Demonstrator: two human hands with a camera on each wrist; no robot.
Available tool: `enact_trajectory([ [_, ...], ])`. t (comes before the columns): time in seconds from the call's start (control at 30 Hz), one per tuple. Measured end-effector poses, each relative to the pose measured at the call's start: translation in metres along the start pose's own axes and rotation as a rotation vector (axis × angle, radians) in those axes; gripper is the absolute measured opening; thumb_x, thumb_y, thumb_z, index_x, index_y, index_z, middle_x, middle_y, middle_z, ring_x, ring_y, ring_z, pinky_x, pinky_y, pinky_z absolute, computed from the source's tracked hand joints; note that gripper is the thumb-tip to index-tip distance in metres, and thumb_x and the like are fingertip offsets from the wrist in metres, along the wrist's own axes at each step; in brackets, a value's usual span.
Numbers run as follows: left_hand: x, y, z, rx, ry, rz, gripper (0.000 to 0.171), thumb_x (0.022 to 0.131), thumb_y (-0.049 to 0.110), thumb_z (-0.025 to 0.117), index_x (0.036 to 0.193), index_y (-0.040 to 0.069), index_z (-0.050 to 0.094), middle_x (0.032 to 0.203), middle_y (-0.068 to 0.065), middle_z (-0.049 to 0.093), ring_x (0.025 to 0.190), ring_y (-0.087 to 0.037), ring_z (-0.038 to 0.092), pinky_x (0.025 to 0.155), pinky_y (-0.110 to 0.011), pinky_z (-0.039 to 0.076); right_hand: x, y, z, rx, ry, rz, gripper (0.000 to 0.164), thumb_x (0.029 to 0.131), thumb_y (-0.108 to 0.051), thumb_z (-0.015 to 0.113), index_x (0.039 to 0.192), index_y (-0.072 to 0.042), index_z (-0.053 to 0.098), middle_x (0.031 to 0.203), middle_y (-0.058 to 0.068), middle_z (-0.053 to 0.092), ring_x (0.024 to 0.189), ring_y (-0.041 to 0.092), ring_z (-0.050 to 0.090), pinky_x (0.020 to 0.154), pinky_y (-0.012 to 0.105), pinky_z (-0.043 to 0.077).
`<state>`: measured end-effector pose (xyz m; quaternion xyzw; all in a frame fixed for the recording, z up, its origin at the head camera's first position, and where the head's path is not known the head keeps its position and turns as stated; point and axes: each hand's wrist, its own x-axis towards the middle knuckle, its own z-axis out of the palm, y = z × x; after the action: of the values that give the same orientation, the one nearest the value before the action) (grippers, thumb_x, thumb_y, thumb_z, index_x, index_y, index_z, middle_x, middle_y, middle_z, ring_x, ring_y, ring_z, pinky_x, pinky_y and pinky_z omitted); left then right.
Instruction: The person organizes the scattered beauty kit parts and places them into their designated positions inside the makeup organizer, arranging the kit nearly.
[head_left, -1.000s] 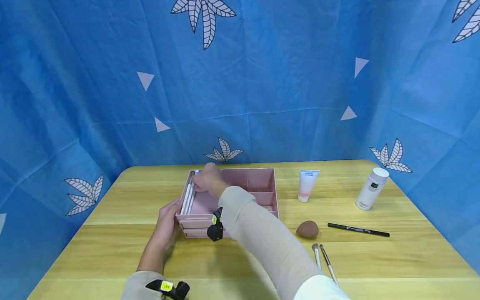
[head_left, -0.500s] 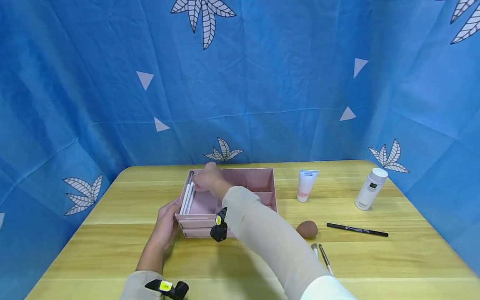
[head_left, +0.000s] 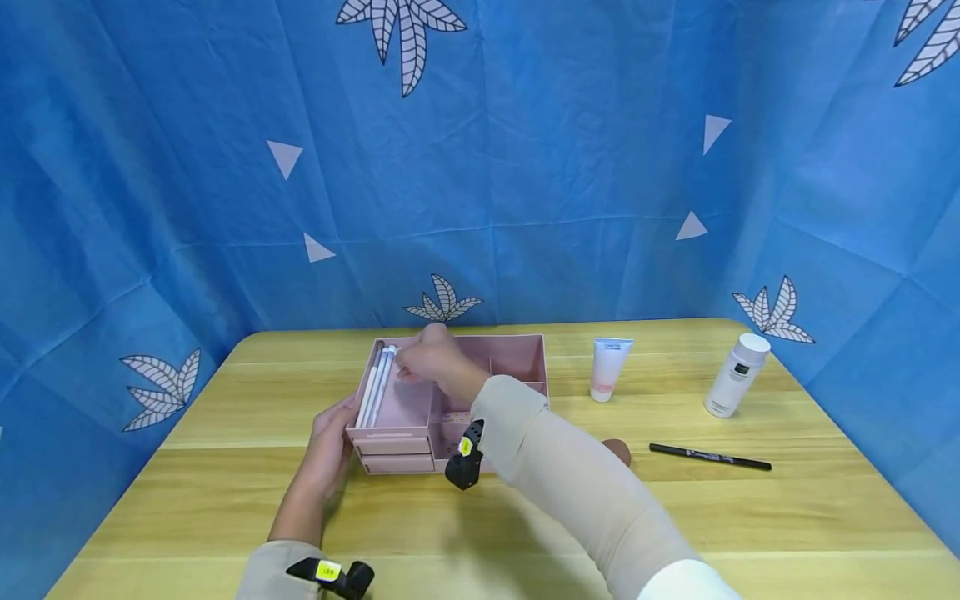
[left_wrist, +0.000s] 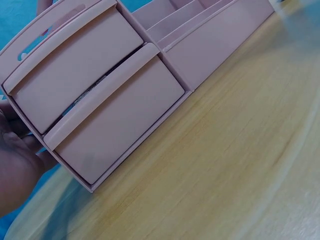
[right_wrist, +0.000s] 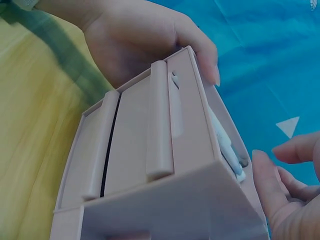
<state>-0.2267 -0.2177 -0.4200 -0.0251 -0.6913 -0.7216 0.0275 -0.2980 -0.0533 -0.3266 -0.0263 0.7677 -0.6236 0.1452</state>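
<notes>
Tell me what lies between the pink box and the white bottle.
The head view shows a tube between the pink box and the white bottle, with bare table on each side of it.

In the head view the right sleeve (head_left: 581, 496) covers part of the sponge (head_left: 619, 451) and the box (head_left: 393, 447); print on the bottle (head_left: 737, 377) is too small to read; the right wrist view's edge crops the right hand (right_wrist: 294, 212)

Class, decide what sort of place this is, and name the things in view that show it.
Probably a staged tabletop recording spot: a printed blue cloth hangs behind the wood-grained table, and both sleeves carry small black cameras.
</notes>
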Motion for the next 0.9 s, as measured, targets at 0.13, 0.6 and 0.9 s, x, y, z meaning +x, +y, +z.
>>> enact_trajectory([
  [0.13,0.000,0.001,0.000,-0.003,-0.008,-0.003,0.047,0.101,0.018,0.030,0.138,-0.010,0.036,0.138,-0.031,0.040,0.103,-0.002,0.058,0.092,-0.019,0.048,-0.003,0.002,-0.009,-0.008,-0.021,0.007,0.020,0.081,0.005,0.061,0.100,0.011,0.064,0.085,0.015,0.067,0.065,0.016,0.064,0.061,0.023,0.058],
  [0.6,0.000,0.000,0.000,-0.004,-0.008,-0.011,0.047,0.101,0.020,0.033,0.137,-0.009,0.037,0.138,-0.029,0.042,0.104,-0.004,0.058,0.093,-0.019,0.047,-0.020,0.019,-0.053,-0.023,-0.085,-0.056,0.017,0.082,0.006,0.057,0.096,0.013,0.064,0.089,0.016,0.065,0.068,0.015,0.063,0.072,0.028,0.058],
  [0.9,0.001,0.000,-0.001,-0.005,-0.007,-0.033,0.047,0.100,0.018,0.031,0.139,-0.008,0.035,0.141,-0.028,0.039,0.106,-0.001,0.056,0.094,-0.017,0.045,-0.030,0.034,-0.082,-0.111,-0.055,-0.070,0.016,0.081,0.003,0.058,0.092,0.009,0.067,0.083,0.010,0.064,0.072,0.017,0.065,0.071,0.028,0.058],
])
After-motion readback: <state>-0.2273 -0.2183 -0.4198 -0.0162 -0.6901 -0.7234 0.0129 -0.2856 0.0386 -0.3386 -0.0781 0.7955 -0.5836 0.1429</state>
